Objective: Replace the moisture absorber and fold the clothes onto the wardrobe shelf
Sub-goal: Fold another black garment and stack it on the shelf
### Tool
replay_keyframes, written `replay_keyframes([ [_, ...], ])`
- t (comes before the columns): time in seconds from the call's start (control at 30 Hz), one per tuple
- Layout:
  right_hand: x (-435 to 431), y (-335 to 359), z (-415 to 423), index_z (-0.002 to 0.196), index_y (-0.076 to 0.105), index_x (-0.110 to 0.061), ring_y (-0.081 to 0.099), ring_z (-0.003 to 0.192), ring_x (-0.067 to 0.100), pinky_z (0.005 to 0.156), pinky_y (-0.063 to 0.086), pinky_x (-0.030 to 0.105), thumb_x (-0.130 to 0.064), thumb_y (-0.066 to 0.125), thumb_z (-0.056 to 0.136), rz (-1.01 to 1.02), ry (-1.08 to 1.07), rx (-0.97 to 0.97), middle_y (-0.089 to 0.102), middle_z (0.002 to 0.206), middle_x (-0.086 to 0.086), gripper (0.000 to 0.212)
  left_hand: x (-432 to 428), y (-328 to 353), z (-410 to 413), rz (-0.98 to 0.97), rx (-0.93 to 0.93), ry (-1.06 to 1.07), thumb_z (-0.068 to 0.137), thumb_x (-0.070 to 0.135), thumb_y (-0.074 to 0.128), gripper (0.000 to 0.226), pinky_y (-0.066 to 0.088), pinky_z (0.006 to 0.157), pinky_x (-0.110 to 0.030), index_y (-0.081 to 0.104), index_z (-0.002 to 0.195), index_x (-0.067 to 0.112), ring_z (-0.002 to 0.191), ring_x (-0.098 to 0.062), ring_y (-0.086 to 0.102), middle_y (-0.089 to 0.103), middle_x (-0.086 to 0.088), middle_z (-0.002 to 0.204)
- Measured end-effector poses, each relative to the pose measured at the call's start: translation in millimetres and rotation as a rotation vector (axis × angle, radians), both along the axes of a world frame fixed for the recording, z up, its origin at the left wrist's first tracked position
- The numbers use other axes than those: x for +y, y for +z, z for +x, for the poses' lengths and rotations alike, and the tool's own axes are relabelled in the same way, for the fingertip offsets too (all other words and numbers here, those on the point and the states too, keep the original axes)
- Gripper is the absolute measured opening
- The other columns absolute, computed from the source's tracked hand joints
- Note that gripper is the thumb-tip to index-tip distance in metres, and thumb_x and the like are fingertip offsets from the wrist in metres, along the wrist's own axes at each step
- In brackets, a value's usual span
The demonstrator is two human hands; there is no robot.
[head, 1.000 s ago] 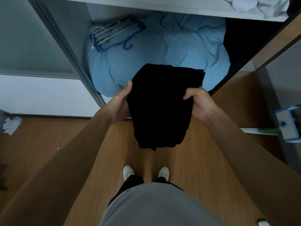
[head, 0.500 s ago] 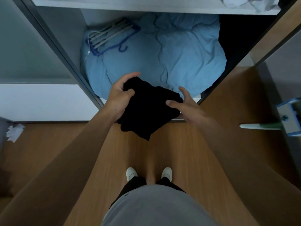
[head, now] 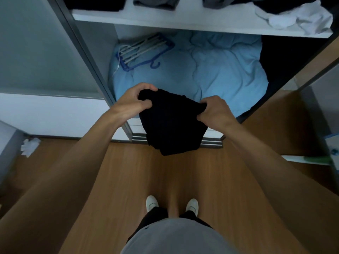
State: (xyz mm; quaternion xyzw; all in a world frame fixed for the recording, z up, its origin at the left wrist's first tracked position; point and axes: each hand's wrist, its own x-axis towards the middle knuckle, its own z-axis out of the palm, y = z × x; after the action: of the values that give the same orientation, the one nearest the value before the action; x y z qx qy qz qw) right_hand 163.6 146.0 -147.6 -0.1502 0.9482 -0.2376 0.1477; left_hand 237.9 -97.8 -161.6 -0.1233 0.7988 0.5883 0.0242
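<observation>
"Both hands on the black garment (head: 172, 125)?"

"Yes. The left hand (head: 132, 102) pinches the cloth's upper corner at ten o'clock, thumb and fingers curled round the fabric. The right hand (head: 214, 111) clutches the opposite top corner at two o'clock, fingers bunched into it."

"Where is the garment?"

"It hangs folded between the two hands, in the air before the open wardrobe. Its lower edge droops toward six o'clock, over the door track and the wooden floor (head: 128, 180)."

"What lies around it?"

"At twelve o'clock the wardrobe shelf (head: 183, 22) carries grey folded clothes (head: 156, 1) and, toward one o'clock, a crumpled white cloth (head: 297, 19). Beneath that shelf a blue duvet (head: 211, 70) fills the bottom compartment, with a bundle of hangers (head: 145, 50) lying on it at eleven o'clock. The person's white shoes (head: 151, 203) stand at six o'clock on the floor, and a crumpled white scrap (head: 30, 146) lies at nine o'clock, by the wall."
</observation>
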Motion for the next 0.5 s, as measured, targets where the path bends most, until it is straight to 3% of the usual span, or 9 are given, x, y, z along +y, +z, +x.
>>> replay_keyframes([
  [0.1, -9.6, 11.9, -4.0, 0.076, 0.066, -0.004, 0.066, 0.083, 0.029, 0.064, 0.048, 0.028, -0.001, 0.06, 0.073, -0.063, -0.039, 0.018, 0.068, 0.08, 0.011, 0.008, 1.4, -2.5, -1.4, -0.052, -0.063, -0.052, 0.062, 0.033, 0.088, 0.08, 0.048, 0.082, -0.009, 0.048, 0.131, 0.037, 0.103, 0.006, 0.057, 0.055, 0.016, 0.118],
  [0.17, -17.3, 17.0, -4.1, 0.079, 0.067, -0.003, 0.067, 0.081, 0.028, 0.062, 0.048, 0.028, -0.002, 0.059, 0.072, -0.094, -0.055, 0.005, 0.068, 0.078, 0.012, 0.011, 9.4, -6.8, -7.9, -0.14, -0.01, -0.03, 0.067, 0.024, 0.089, 0.093, 0.042, 0.08, -0.001, 0.035, 0.141, 0.036, 0.104, 0.007, 0.052, 0.048, 0.022, 0.12],
  [0.23, -25.0, 20.9, -4.1, 0.083, 0.068, -0.005, 0.067, 0.082, 0.027, 0.065, 0.05, 0.028, -0.003, 0.061, 0.072, -0.087, -0.046, -0.002, 0.068, 0.08, 0.01, 0.013, 14.9, -9.0, -15.0, -0.26, 0.056, -0.016, 0.073, 0.011, 0.08, 0.087, 0.033, 0.082, 0.005, 0.035, 0.146, 0.028, 0.109, 0.0, 0.05, 0.049, 0.015, 0.128],
  [0.3, -31.1, 24.0, -4.5, 0.088, 0.069, -0.007, 0.066, 0.087, 0.026, 0.069, 0.05, 0.027, -0.004, 0.063, 0.073, -0.054, -0.029, 0.017, 0.069, 0.085, 0.008, 0.017, 14.5, -5.6, -20.3, -0.377, 0.076, -0.006, 0.074, 0.01, 0.075, 0.072, 0.034, 0.088, -0.005, 0.047, 0.14, 0.023, 0.114, -0.007, 0.05, 0.055, 0.006, 0.13],
  [0.4, -35.0, 27.9, -8.2, 0.105, 0.07, -0.016, 0.065, 0.096, 0.027, 0.072, 0.046, 0.027, -0.009, 0.067, 0.077, 0.018, 0.017, 0.074, 0.069, 0.098, 0.006, 0.028, 3.0, 9.9, -25.2, -0.528, 0.094, 0.022, 0.072, 0.015, 0.073, 0.049, 0.042, 0.087, -0.022, 0.064, 0.12, 0.023, 0.104, -0.014, 0.059, 0.063, 0.006, 0.108],
  [0.5, -39.6, 30.9, -16.4, 0.111, 0.069, -0.02, 0.063, 0.1, 0.031, 0.073, 0.04, 0.028, -0.018, 0.069, 0.081, 0.109, 0.05, 0.154, 0.07, 0.105, 0.008, 0.031, -10.6, 32.6, -28.6, -0.616, 0.172, 0.024, 0.073, 0.019, 0.07, 0.034, 0.046, 0.083, -0.027, 0.068, 0.107, 0.022, 0.095, -0.017, 0.062, 0.064, 0.005, 0.099],
])
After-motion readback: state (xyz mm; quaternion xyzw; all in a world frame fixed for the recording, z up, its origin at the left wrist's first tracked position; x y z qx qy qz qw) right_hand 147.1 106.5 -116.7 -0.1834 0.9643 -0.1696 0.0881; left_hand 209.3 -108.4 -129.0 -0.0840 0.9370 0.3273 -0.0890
